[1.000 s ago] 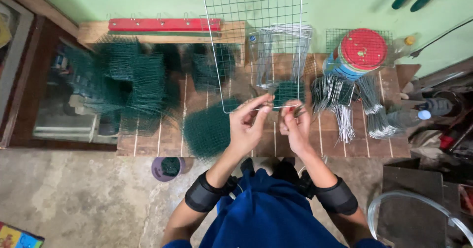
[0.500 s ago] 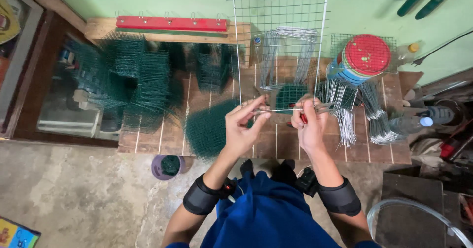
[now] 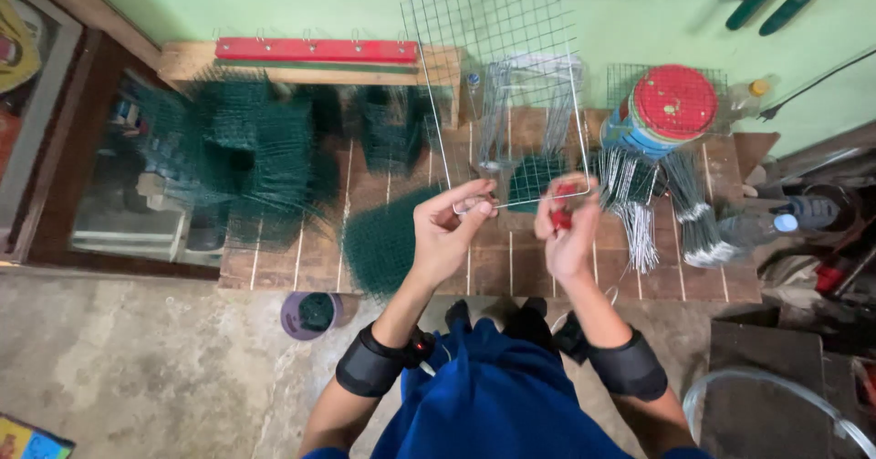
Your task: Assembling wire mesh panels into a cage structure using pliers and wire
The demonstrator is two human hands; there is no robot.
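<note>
Head view. Wire mesh panel held upright-tilted in front of the body, rising away from the hands toward the green wall; lower edge running left to right between both hands, long axis of that edge roughly level. Left hand pinching the lower left corner of the panel, thumb and forefinger closed narrow on the rim wire. Right hand at the lower right corner, fingers curled shut around a small red-handled tool, tool tip apparently at the rim wire; exact contact too small to tell. Both hands about equally near the lower edge, panel lying directly above and beyond the fingertips. Black bands on both forearms, blue garment below.

Surface: wooden slat bench beneath the hands. On it, left, stacks of green mesh pieces; just beside the left hand, a loose green mesh sheet. Right of the right hand, bundles of straight grey wires. Further right, a stack of round tins with a red lid, standing well apart from the hands.

Room: red bar with hooks on a wooden ledge against the wall; purple cup on the concrete floor near the bench edge; hand tools hanging at upper right.
</note>
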